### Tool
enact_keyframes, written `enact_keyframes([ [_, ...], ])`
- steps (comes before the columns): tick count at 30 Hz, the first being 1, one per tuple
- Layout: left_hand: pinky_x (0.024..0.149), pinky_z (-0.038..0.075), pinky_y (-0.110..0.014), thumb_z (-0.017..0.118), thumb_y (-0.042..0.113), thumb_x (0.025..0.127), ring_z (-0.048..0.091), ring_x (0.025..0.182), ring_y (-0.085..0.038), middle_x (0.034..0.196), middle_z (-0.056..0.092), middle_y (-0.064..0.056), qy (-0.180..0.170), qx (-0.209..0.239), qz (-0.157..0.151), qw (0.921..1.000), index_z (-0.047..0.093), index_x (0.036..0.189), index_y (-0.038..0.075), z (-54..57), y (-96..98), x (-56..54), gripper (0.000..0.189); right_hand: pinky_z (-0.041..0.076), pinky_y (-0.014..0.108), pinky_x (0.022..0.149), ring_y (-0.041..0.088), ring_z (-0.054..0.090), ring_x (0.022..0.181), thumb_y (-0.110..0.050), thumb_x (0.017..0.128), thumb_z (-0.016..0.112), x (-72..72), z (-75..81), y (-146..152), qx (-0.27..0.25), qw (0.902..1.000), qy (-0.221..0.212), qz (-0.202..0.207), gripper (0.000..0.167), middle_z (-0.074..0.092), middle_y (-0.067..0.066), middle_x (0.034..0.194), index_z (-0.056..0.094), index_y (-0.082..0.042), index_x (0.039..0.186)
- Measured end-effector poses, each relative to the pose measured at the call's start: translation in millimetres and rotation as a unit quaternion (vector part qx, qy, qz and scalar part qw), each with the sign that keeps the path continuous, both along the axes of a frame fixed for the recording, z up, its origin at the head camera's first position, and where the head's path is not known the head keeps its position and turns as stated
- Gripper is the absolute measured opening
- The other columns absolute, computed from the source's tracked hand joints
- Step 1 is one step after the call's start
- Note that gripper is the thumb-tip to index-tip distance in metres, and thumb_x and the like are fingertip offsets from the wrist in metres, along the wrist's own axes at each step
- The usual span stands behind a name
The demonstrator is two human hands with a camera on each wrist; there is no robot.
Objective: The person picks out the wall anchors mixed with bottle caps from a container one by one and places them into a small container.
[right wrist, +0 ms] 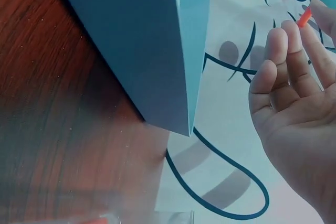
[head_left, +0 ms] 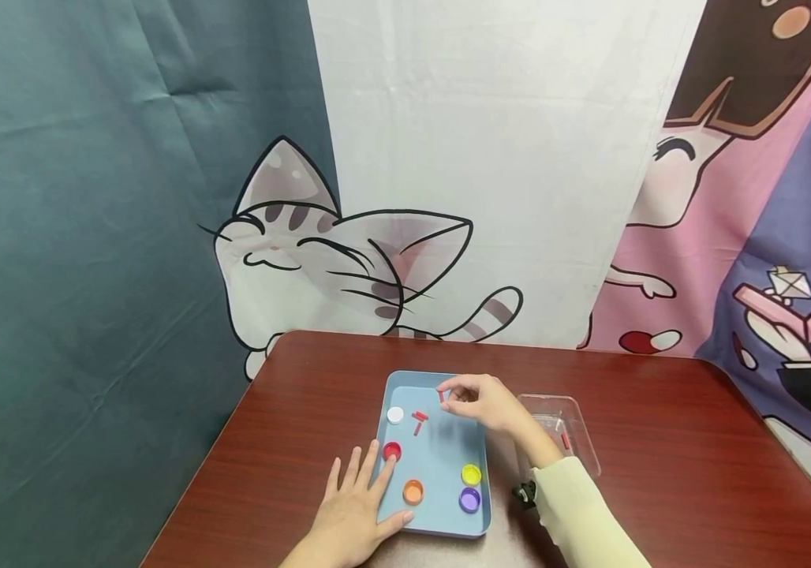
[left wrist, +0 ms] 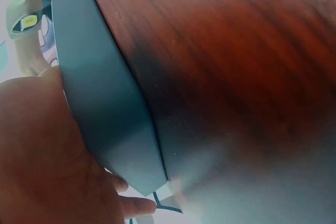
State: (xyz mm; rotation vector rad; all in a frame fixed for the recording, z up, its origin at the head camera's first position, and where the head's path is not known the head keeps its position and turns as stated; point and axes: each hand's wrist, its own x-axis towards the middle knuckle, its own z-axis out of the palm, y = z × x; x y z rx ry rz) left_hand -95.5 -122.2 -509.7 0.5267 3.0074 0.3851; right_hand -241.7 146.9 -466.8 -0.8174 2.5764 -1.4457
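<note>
My right hand (head_left: pixel 485 404) pinches a small red stick (head_left: pixel 441 397) between thumb and forefinger, above the far right part of a blue tray (head_left: pixel 437 454). The stick also shows at the fingertips in the right wrist view. With fingers spread, my left hand (head_left: pixel 350 509) rests at the tray's near left edge, one fingertip right at a red cap (head_left: pixel 392 451). Several red sticks (head_left: pixel 420 416) lie in the tray beside a white cap (head_left: pixel 394 415). Nearer in the tray are an orange cap (head_left: pixel 413 492), a yellow cap (head_left: pixel 472 474) and a purple cap (head_left: pixel 469 499).
A clear plastic box (head_left: pixel 585 438) with red sticks inside stands right of the tray, partly hidden by my right forearm. Everything sits on a reddish-brown wooden table (head_left: pixel 292 418). Behind its far edge hangs a printed curtain (head_left: pixel 519 158).
</note>
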Motion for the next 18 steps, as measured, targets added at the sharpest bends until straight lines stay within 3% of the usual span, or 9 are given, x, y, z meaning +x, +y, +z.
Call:
enact_keyframes([
  [11,0.116,0.016,-0.069,0.045,0.074,0.093,0.023,0.15,-0.047,0.166,0.024,-0.017,0.017,-0.006,-0.006,0.9998,0.04,0.157,0.017,1.3,-0.1,-2.5,0.086,0.048,0.022,0.062,0.011,0.058,0.071,-0.023,0.089,0.079,14.1,5.8,17.5,-0.027,0.9993,0.021,-0.015,0.025,0.069,-0.001,0.082,0.075,-0.014,0.113],
  [18,0.116,0.015,-0.069,0.044,0.075,0.093,0.022,0.15,-0.047,0.167,0.023,-0.016,0.01,-0.004,-0.006,0.9999,0.039,0.157,0.017,-0.9,-0.7,-1.7,0.087,0.049,0.023,0.063,0.011,0.059,0.072,-0.024,0.088,0.08,19.3,3.0,34.0,-0.025,0.9991,0.002,-0.034,0.025,0.069,-0.002,0.082,0.075,-0.016,0.112],
])
